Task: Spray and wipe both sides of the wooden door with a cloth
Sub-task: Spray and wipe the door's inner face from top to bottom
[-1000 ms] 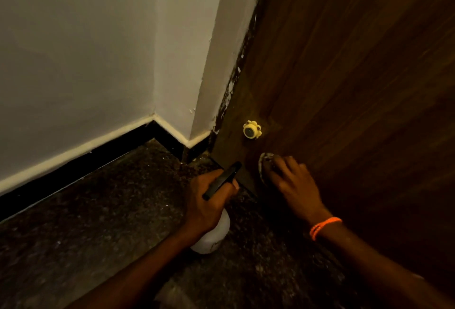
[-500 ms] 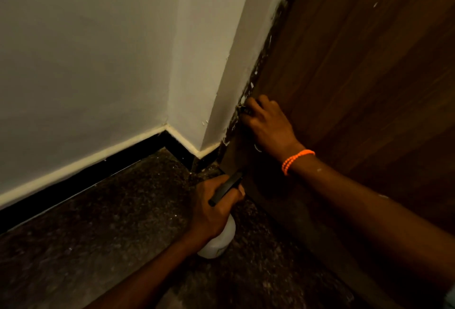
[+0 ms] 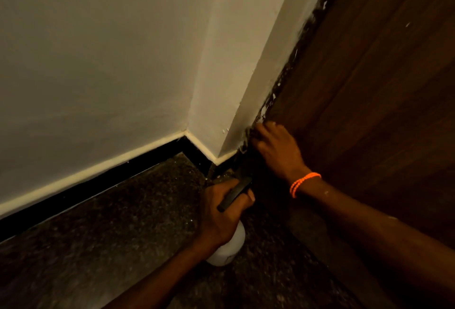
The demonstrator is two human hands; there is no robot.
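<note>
The dark brown wooden door fills the right of the head view. My right hand, with an orange band on the wrist, presses a cloth against the door's lower left edge, where the door meets the wall. Only a dark sliver of the cloth shows past my fingers. My left hand grips the white spray bottle low near the floor, my fingers curled round its black trigger head.
A white wall corner with a black skirting strip stands left of the door. White paint flecks run along the door's edge. The dark speckled stone floor spreads below.
My right hand has swept with the cloth from low on the door, below the yellow door stopper, up to the door's left edge. The stopper is now hidden. My left hand has kept its hold on the bottle.
</note>
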